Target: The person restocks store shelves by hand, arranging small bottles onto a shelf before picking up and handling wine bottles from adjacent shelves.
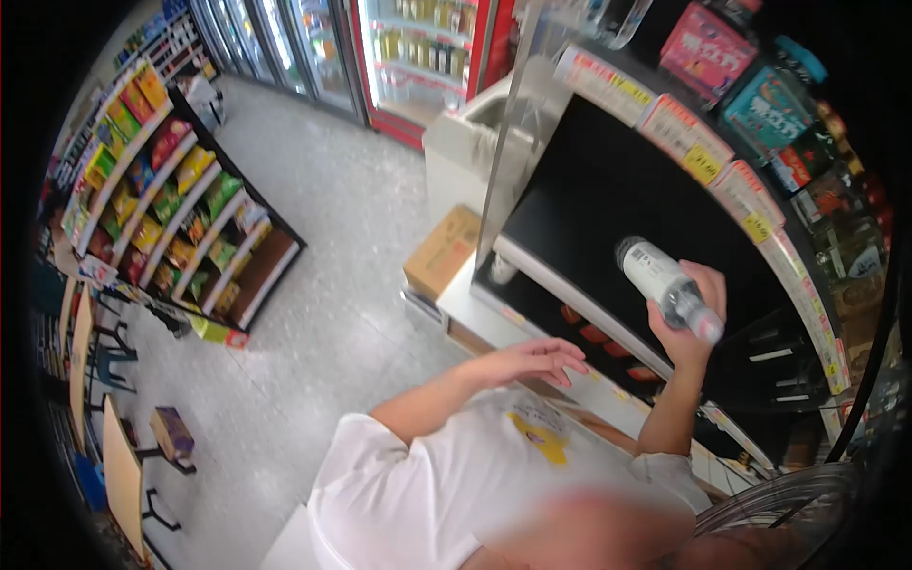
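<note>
My right hand is wrapped round a bottle with a white label and a dark base. The bottle is tilted, its clear cap end towards me and its base over the black shelf. My left hand is held in front of my white shirt, near the shelf's front edge. Its fingers are partly stretched out, and nothing shows in them.
Price tags line the upper shelf edge, with pink and teal packs above. A clear panel stands at the shelf's left end. A cardboard box sits beside it. Farther left are a snack rack and a red-framed fridge.
</note>
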`<state>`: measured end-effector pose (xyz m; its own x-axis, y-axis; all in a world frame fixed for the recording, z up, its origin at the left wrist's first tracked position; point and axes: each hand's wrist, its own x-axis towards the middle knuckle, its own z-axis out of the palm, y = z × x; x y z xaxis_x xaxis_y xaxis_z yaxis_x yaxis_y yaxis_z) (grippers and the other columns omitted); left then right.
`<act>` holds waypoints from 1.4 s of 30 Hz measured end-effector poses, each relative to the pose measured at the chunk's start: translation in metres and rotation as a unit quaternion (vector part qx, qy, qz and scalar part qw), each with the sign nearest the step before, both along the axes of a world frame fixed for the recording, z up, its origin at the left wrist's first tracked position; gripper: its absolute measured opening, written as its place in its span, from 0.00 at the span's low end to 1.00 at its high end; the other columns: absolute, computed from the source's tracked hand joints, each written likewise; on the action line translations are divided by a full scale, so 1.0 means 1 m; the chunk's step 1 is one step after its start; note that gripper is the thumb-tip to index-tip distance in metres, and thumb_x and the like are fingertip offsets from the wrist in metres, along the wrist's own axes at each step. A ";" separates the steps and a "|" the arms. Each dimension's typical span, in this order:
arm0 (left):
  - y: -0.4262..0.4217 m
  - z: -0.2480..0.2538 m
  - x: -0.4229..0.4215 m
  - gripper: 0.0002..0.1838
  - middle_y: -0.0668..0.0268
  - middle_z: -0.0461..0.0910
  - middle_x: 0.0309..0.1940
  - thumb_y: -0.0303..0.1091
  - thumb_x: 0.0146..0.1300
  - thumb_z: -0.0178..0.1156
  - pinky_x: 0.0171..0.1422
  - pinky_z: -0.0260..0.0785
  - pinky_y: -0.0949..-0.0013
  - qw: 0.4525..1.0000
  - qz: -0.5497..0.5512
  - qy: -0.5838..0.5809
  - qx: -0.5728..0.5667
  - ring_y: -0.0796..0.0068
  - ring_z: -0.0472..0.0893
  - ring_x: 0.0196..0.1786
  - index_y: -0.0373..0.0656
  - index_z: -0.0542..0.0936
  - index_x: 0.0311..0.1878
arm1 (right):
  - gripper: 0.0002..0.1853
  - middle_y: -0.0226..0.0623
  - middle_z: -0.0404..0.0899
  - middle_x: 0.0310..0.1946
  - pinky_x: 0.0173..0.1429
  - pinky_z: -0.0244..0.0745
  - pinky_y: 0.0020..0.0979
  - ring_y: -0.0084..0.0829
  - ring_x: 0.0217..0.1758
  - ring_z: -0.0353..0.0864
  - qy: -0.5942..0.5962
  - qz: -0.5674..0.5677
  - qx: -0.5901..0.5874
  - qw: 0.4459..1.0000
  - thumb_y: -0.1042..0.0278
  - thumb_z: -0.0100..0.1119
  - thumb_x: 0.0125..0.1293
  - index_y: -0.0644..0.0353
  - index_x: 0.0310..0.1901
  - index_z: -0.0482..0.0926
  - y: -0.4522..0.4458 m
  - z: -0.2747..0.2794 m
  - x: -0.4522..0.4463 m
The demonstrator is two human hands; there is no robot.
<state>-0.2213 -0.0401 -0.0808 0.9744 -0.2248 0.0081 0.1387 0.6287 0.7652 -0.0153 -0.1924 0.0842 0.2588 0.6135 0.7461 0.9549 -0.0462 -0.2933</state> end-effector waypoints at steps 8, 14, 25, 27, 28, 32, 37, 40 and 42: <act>-0.005 -0.064 -0.026 0.32 0.59 0.81 0.63 0.55 0.76 0.59 0.64 0.74 0.67 0.987 -0.107 -0.054 -0.109 0.75 0.82 0.52 0.38 0.72 0.71 | 0.38 0.53 0.78 0.52 0.47 0.83 0.38 0.42 0.47 0.84 0.093 0.216 -0.001 0.972 0.51 0.81 0.51 0.58 0.58 0.71 -0.009 -0.059 -0.062; -0.027 -0.114 -0.034 0.33 0.61 0.82 0.58 0.62 0.76 0.54 0.67 0.75 0.58 0.960 0.016 0.091 -0.265 0.69 0.83 0.58 0.42 0.74 0.68 | 0.34 0.48 0.78 0.58 0.56 0.83 0.41 0.48 0.56 0.84 0.203 0.164 -0.159 0.952 0.75 0.82 0.48 0.58 0.58 0.77 0.013 -0.132 -0.099; -0.007 -0.110 0.000 0.23 0.70 0.82 0.61 0.49 0.78 0.53 0.61 0.76 0.71 0.945 0.213 0.236 -0.075 0.79 0.81 0.49 0.47 0.76 0.69 | 0.32 0.53 0.81 0.59 0.64 0.77 0.44 0.53 0.62 0.81 0.294 0.004 -0.146 0.945 0.72 0.80 0.54 0.62 0.61 0.79 0.068 -0.239 -0.057; -0.009 -0.120 -0.009 0.24 0.71 0.82 0.63 0.49 0.79 0.52 0.62 0.74 0.71 0.952 0.176 0.246 -0.043 0.80 0.81 0.48 0.49 0.75 0.71 | 0.32 0.52 0.83 0.57 0.64 0.77 0.43 0.49 0.60 0.83 0.317 -0.021 -0.169 0.933 0.71 0.81 0.54 0.65 0.61 0.78 0.077 -0.262 -0.043; -0.012 -0.126 -0.015 0.25 0.71 0.82 0.63 0.49 0.79 0.52 0.61 0.75 0.71 0.953 0.168 0.249 -0.044 0.80 0.81 0.48 0.49 0.75 0.71 | 0.32 0.51 0.83 0.56 0.63 0.77 0.43 0.48 0.59 0.84 0.329 -0.035 -0.178 0.927 0.71 0.81 0.55 0.66 0.61 0.78 0.082 -0.271 -0.038; -0.019 -0.130 -0.035 0.24 0.70 0.84 0.60 0.46 0.79 0.51 0.57 0.76 0.72 0.946 0.149 0.285 -0.043 0.81 0.81 0.43 0.46 0.76 0.70 | 0.29 0.53 0.87 0.49 0.60 0.78 0.42 0.48 0.55 0.86 0.353 -0.107 -0.244 0.897 0.54 0.80 0.58 0.67 0.54 0.83 0.104 -0.265 -0.031; -0.025 -0.156 -0.053 0.22 0.66 0.86 0.57 0.44 0.78 0.52 0.54 0.76 0.71 0.948 0.157 0.271 -0.051 0.81 0.77 0.36 0.43 0.77 0.68 | 0.29 0.51 0.84 0.58 0.67 0.73 0.41 0.46 0.61 0.83 0.400 -0.100 -0.245 0.878 0.48 0.71 0.67 0.65 0.59 0.82 0.117 -0.302 -0.018; -0.013 -0.142 -0.058 0.22 0.62 0.86 0.54 0.42 0.78 0.51 0.54 0.76 0.70 0.943 0.147 0.296 -0.047 0.82 0.73 0.31 0.40 0.77 0.67 | 0.25 0.48 0.86 0.56 0.66 0.73 0.41 0.43 0.62 0.82 0.455 -0.044 -0.169 0.873 0.50 0.67 0.71 0.63 0.58 0.83 0.129 -0.307 -0.015; -0.005 -0.157 -0.064 0.23 0.61 0.86 0.53 0.43 0.77 0.52 0.55 0.76 0.67 0.949 0.134 0.283 -0.041 0.81 0.71 0.30 0.38 0.77 0.66 | 0.23 0.46 0.87 0.52 0.64 0.74 0.42 0.41 0.59 0.83 0.460 -0.063 -0.191 0.865 0.50 0.66 0.71 0.61 0.57 0.84 0.138 -0.315 -0.013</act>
